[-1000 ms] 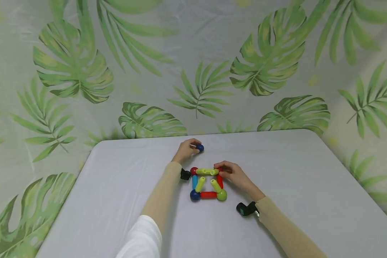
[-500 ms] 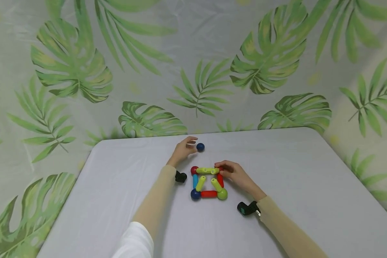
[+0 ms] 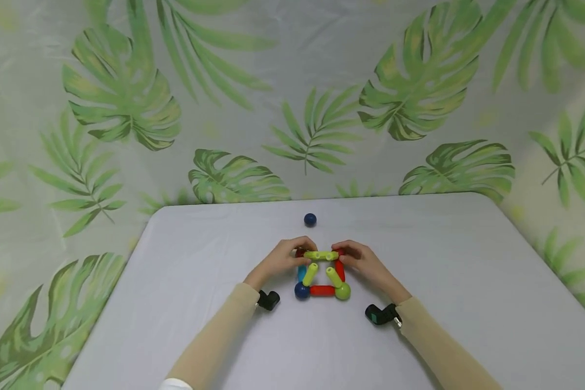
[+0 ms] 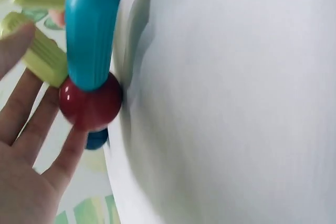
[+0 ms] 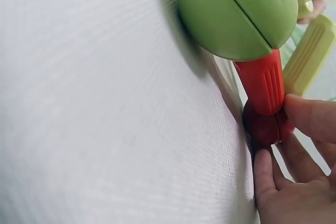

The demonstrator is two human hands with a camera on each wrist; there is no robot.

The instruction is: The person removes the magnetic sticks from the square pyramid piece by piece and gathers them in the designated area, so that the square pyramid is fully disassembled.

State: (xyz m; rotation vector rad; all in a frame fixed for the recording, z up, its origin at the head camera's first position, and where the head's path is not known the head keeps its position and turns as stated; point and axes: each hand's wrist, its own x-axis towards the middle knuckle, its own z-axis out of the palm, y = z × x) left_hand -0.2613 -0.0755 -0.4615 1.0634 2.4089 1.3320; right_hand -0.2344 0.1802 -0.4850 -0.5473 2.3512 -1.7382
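Observation:
A square of toy building sticks and balls lies on the table: a navy ball [image 3: 301, 290] and a green ball [image 3: 342, 291] at the near corners, joined by a red stick [image 3: 323, 291], with red balls at the far ones. Yellow-green sticks [image 3: 310, 273] slant up from the corners. My left hand [image 3: 280, 259] grips the far left corner, thumb over a yellow-green stick [image 4: 44, 59], one finger against the red ball [image 4: 90, 102] below the light blue stick [image 4: 93, 35]. My right hand [image 3: 368, 265] holds the far right red ball [image 5: 262, 124]; its fingers partly cover it.
A loose blue ball [image 3: 310, 219] sits beyond the square, near the far edge of the white-covered table [image 3: 448, 244]. A leaf-patterned cloth [image 3: 239, 184] hangs behind. Each wrist wears a black camera, such as the one [image 3: 382, 314] on the right.
My left hand let go of the loose blue ball, leaving it on the table, and came back nearer to the square's far left corner. The right hand stays at the far right corner.

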